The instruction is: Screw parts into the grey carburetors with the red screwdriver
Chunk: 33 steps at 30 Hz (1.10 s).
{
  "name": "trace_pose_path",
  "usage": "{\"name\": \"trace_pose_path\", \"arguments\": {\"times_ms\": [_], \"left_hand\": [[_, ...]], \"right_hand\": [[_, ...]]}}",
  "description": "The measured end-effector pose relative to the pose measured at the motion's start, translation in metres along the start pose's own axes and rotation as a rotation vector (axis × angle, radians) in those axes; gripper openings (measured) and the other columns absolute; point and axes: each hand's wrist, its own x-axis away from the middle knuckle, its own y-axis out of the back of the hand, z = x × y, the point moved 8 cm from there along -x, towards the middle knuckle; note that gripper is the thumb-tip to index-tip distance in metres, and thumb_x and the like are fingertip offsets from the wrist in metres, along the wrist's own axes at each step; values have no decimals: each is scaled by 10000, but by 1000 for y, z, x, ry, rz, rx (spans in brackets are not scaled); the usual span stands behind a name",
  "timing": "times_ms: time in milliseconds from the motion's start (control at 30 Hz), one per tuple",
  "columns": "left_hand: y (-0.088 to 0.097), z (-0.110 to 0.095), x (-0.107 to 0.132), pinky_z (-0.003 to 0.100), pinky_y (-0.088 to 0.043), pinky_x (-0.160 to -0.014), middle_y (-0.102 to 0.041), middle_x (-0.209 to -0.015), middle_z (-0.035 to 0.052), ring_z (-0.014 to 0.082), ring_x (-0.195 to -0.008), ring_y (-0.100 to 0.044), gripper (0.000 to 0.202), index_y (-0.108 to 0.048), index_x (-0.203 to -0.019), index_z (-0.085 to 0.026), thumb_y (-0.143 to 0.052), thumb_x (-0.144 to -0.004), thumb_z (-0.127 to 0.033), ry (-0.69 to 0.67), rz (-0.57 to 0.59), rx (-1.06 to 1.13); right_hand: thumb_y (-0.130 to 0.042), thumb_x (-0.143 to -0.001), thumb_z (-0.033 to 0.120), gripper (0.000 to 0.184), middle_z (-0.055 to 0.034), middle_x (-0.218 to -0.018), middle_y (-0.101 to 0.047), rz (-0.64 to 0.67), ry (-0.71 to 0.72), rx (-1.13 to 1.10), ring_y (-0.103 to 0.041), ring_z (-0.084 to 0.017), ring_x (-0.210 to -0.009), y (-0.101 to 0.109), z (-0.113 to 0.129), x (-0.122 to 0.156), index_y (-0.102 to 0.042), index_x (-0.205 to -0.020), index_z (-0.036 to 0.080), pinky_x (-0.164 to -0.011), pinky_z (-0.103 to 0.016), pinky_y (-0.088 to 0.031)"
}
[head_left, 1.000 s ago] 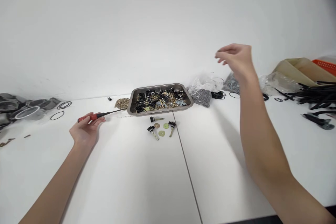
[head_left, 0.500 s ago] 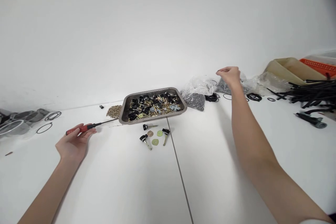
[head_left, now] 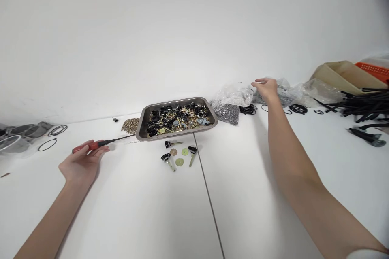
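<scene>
My left hand [head_left: 81, 162] lies on the white table with its fingers loosely against the red handle of a screwdriver [head_left: 101, 144], whose shaft points toward a metal tray [head_left: 176, 131] of black and brass parts. My right hand [head_left: 266, 88] is stretched far out over clear plastic bags [head_left: 234, 96] at the back, with its fingers slightly curled and apart and nothing in them. In front of the tray lie three black-headed bolts [head_left: 167, 160] and three small discs [head_left: 179, 162].
A heap of small brass pieces [head_left: 130, 124] lies left of the tray. Black rings [head_left: 47, 144] and grey parts [head_left: 22, 132] are at the far left. At the right are black tubes [head_left: 363, 107], rubber rings [head_left: 297, 109], a beige bin [head_left: 343, 73] and an orange crate [head_left: 375, 71].
My right hand has come down from mid-air and reached out to the plastic bags at the back. The left hand has stayed at the screwdriver. The view has shifted slightly.
</scene>
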Motion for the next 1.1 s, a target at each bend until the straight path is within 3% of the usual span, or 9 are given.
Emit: {"name": "trace_pose_path", "arguments": {"times_ms": [167,333,433,533,633,700,833,967,1100], "left_hand": [[1,1,-3,374,-585,-671,-652,-731,90,244,-680,-673,210,-619,-795,-130,-576,-591,-153,1,15,7],[-2,2,-5,345,-588,-613,-648,-689,94,227,-613,-669,195,-614,-793,-109,-561,-608,-140,-7,34,48],[-2,3,-7,339,-599,-616,-633,-659,76,215,-601,-665,172,-613,-777,-107,-556,-618,-135,-2,41,83],[0,4,-9,348,-609,-632,-628,-651,68,218,-613,-671,147,-601,-753,-114,-554,-614,-123,-8,46,125],[5,5,-11,350,-611,-632,-637,-671,70,230,-635,-681,139,-588,-746,-118,-557,-610,-111,-1,27,171],[9,6,-14,349,-611,-637,-632,-672,66,233,-651,-685,131,-585,-747,-116,-555,-620,-108,15,10,210],[16,7,-20,352,-616,-679,-597,-646,37,228,-683,-691,111,-576,-747,-118,-546,-642,-98,43,-32,301],[18,9,-21,356,-614,-692,-602,-663,41,231,-696,-695,95,-563,-740,-119,-523,-658,-91,58,-70,331],[17,9,-19,356,-610,-711,-600,-670,43,231,-699,-697,106,-562,-754,-108,-523,-659,-80,61,-76,335]], "right_hand": [[-668,-745,265,377,-110,-915,-678,7,48,-59,-618,-183,-789,8,44,11,-697,-1082,99,-799,-356,-477],[-620,-808,284,255,-96,-901,-687,147,210,-163,-583,-148,-686,-2,137,55,-698,-1007,145,-711,-329,-500],[-591,-855,301,217,-106,-888,-686,416,471,-214,-599,-166,-713,-27,202,112,-687,-963,140,-701,-342,-505],[-607,-858,341,227,-95,-923,-698,713,637,-165,-619,-173,-762,-58,238,177,-700,-939,150,-725,-343,-500],[-586,-874,406,274,-84,-983,-701,1007,745,-56,-625,-192,-839,-83,245,233,-708,-961,176,-764,-351,-480],[-573,-880,429,287,-73,-970,-702,1093,742,-17,-623,-194,-841,-91,242,255,-707,-956,187,-748,-340,-467],[-514,-916,449,312,-53,-923,-696,1115,768,27,-599,-171,-762,-89,234,288,-689,-950,193,-681,-313,-436],[-481,-947,429,317,-66,-948,-681,1234,866,72,-595,-177,-806,-73,220,336,-676,-953,179,-714,-321,-446],[-442,-983,375,280,-63,-949,-653,1182,911,92,-582,-194,-880,-50,194,365,-652,-966,191,-781,-348,-450]]}}
